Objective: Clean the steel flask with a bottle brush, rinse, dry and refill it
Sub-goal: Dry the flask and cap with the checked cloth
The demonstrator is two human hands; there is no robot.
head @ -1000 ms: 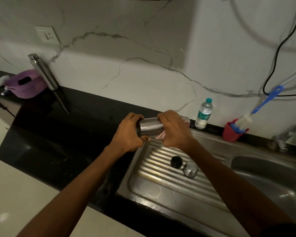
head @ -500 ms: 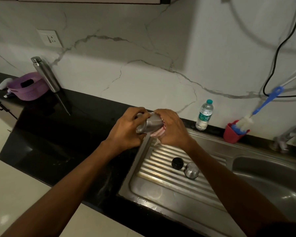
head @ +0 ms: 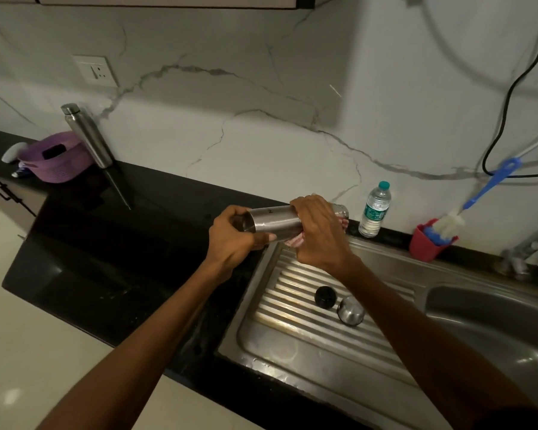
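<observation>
Steel flask (head: pixel 275 219) held sideways above near-left corner of sink drainboard (head: pixel 295 308). Left hand (head: pixel 233 237) grip curled round flask base. Right hand (head: pixel 319 234) grip wraps red-white cloth (head: pixel 294 242) round flask neck end. Black cap (head: pixel 325 297) and steel lid (head: pixel 350 310) lie on drainboard, below flask. Water bottle (head: pixel 375 209) right of flask; bottle brush (head: pixel 466 209) in red cup (head: pixel 426 246) further right. Second flask (head: pixel 86 135) far left on worktop (head: pixel 106 231).

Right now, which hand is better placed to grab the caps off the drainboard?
Right. The right hand sits above the drainboard near both caps, though it holds the cloth. The left hand steadies the flask.
</observation>
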